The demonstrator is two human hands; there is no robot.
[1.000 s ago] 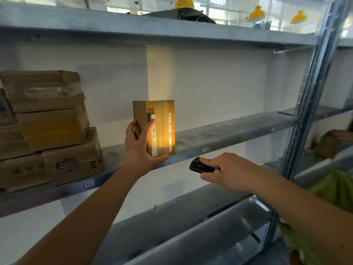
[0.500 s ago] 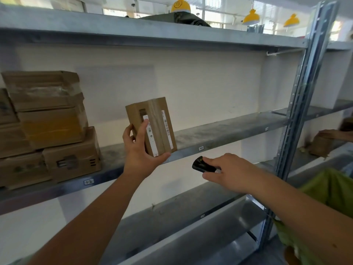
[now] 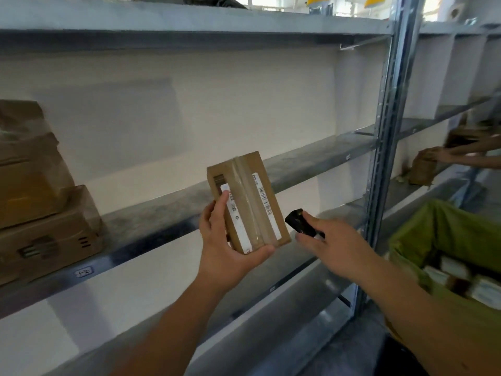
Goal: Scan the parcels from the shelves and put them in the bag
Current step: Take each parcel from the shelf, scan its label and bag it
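In front of the middle shelf (image 3: 311,164), just off its front edge, my left hand (image 3: 225,251) holds a small cardboard parcel (image 3: 248,202): thumb curled under the bottom edge, fingers laid along the left side, label face turned toward me and tilted. My right hand (image 3: 329,246), just right of the parcel, grips a black scanner (image 3: 298,222), its nose pointed at the parcel's lower right corner, close to it but apart.

Step in hand, by my judgement: scanning. No scan light shows on the labels, so I cannot say whether the read is done. The next move calls for the scanner to be aimed at the barcode strip (image 3: 264,196) on the right label, then for the parcel to be carried right to the green bag (image 3: 444,234), which stands open well right of the parcel and already holds several packages.

The shelf is grey metal, dusty, on a steel upright (image 3: 385,147). More boxes (image 3: 40,207) are stacked on it well left of the parcel. Beyond the upright, another person's hands (image 3: 444,156) handle a brown package.
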